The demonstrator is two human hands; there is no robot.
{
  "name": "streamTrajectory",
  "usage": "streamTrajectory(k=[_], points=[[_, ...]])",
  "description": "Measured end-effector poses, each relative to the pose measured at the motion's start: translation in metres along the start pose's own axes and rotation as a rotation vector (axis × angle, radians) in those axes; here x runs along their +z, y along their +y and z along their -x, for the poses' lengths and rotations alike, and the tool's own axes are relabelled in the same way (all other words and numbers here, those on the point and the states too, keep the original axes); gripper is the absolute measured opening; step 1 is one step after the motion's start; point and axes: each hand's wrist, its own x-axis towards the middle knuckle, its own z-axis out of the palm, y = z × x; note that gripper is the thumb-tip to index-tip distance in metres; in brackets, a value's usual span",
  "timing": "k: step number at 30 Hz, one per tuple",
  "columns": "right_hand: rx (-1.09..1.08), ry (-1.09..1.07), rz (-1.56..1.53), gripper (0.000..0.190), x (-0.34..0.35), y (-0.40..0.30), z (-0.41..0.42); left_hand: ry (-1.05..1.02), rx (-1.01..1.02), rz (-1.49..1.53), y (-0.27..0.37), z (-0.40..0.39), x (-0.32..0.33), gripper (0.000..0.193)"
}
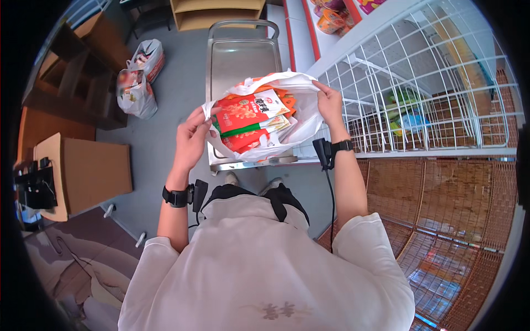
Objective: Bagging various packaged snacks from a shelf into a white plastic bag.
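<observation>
A white plastic carrier bag (304, 120) lies with its mouth spread wide on a stainless steel trolley (244, 62). My left hand (193, 134) pinches the bag's rim at its left side. At the upper right, my right hand (329, 101) grips the opposite rim. Inside the bag are several flat snack packets; a red and white one (248, 109) with printed writing is on top, with green and orange packets partly hidden beneath it. Both wrists wear black straps with small devices and cables.
White wire baskets (414, 82) holding green packets stand at the right, above woven wicker panels (393, 190). Shelves with red edges (310, 29) are beyond. Two filled plastic bags (138, 97) rest on the floor at left, near a cardboard box (95, 176) and brown shelving (78, 82).
</observation>
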Motion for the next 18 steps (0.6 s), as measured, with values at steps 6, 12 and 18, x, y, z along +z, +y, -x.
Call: streamTrajectory(k=[6, 12, 18], points=[[-0.123, 0.083, -0.062, 0.044, -0.032, -0.023, 0.063, -0.004, 0.072, -0.047, 0.004, 0.014, 0.003, 0.037], [-0.13, -0.059, 0.192, 0.053, -0.044, 0.019, 0.125, 0.002, -0.171, -0.158, -0.03, 0.056, 0.022, 0.037], [-0.281, -0.079, 0.096, 0.057, -0.078, 0.037, 0.179, 0.142, -0.037, -0.264, -0.064, 0.079, 0.062, 0.029]])
